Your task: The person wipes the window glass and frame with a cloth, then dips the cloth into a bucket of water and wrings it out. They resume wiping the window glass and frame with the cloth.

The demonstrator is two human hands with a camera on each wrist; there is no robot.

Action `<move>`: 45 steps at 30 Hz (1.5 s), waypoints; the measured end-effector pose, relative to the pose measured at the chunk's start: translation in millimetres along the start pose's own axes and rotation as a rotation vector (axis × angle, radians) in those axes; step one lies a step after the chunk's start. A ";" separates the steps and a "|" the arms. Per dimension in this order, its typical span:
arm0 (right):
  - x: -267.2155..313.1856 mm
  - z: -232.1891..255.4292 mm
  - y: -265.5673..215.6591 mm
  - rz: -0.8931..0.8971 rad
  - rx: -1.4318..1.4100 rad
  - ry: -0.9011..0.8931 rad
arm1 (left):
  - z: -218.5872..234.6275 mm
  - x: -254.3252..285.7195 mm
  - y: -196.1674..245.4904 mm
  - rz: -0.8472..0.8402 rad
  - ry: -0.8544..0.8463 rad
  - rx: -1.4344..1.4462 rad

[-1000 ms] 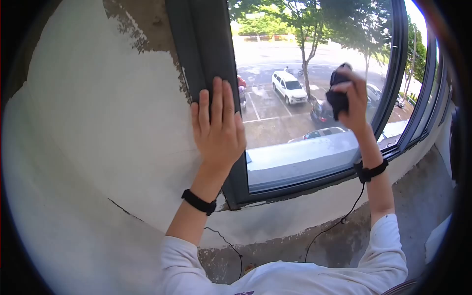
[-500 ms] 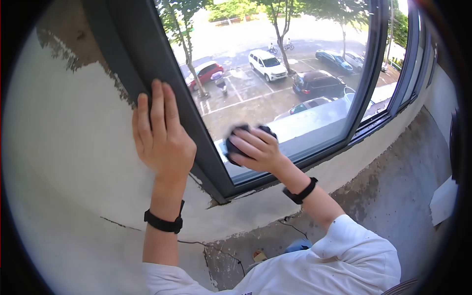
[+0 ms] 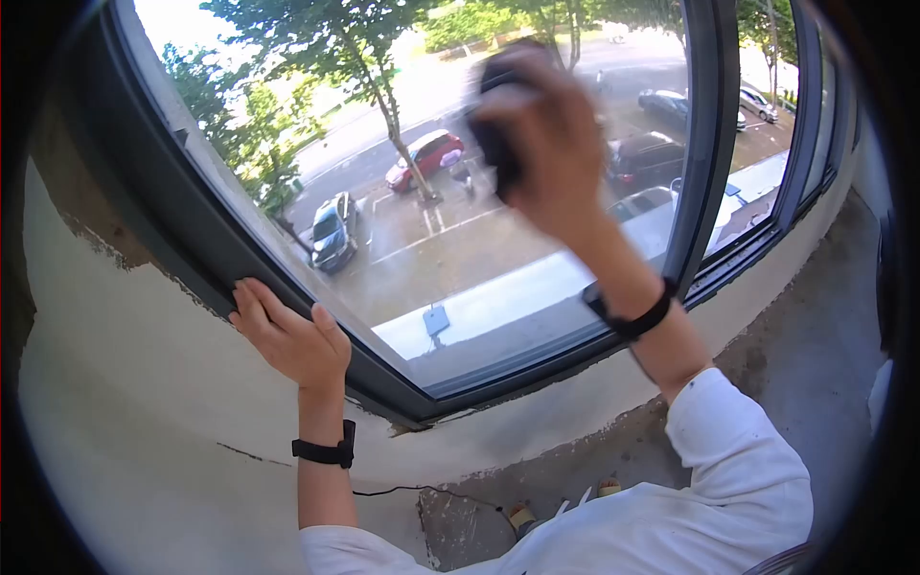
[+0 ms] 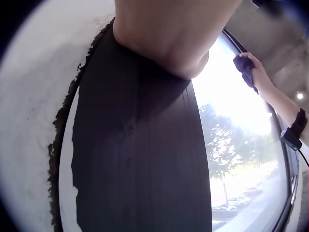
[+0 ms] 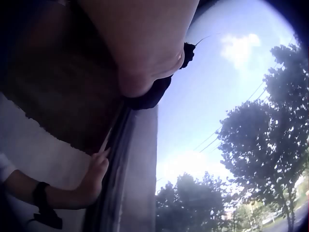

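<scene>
My left hand (image 3: 295, 337) rests on the dark window frame (image 3: 163, 182) with its fingers extended and the thumb apart. In the left wrist view the broad frame (image 4: 140, 154) runs below that hand. Higher up and to the right, my right hand (image 3: 558, 153) holds a bunched black cloth (image 3: 496, 134) at the window glass (image 3: 402, 287); both are blurred in the head view. The left wrist view shows the cloth (image 4: 245, 67) in the curled right fingers. Part of the cloth (image 5: 152, 95) shows below the hand in the right wrist view.
A rough-edged white wall (image 3: 115, 364) borders the frame on the left. Another window section (image 3: 762, 115) stands to the right. Beyond the glass are trees, parked cars (image 3: 333, 230) and a ledge (image 3: 479, 311). A thin cable (image 3: 422, 491) hangs by the left wrist.
My right hand with the cloth swept from the right down to the lower left of the pane, then up again. My left hand has shifted lower on the frame. The head view has turned left.
</scene>
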State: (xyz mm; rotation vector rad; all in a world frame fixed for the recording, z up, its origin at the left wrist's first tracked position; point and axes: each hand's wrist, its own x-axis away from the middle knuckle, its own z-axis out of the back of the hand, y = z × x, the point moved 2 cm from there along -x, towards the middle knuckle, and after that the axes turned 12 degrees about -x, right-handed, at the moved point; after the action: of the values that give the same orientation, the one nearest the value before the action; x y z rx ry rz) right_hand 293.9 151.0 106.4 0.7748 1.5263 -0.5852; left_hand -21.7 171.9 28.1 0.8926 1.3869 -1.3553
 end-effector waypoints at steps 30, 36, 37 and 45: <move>129.2 -74.9 -107.6 0.198 -0.642 -0.372 | 10.6 10.1 -6.6 0.001 -0.049 0.215; 173.7 20.0 -27.0 -0.033 -0.292 -0.199 | 3.7 9.3 -13.0 0.001 0.018 0.294; 139.5 18.6 -22.9 -0.090 -0.079 -0.011 | 4.4 10.0 -12.0 -0.024 0.031 0.296; 24.0 -87.8 -98.0 0.062 -0.369 0.035 | 2.9 8.6 -13.3 -0.052 0.044 0.221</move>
State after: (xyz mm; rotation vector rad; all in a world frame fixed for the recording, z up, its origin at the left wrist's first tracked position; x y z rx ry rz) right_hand 162.1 157.2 84.3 0.5473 1.5771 -0.2331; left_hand -36.3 166.6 23.8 1.0423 1.3190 -1.5586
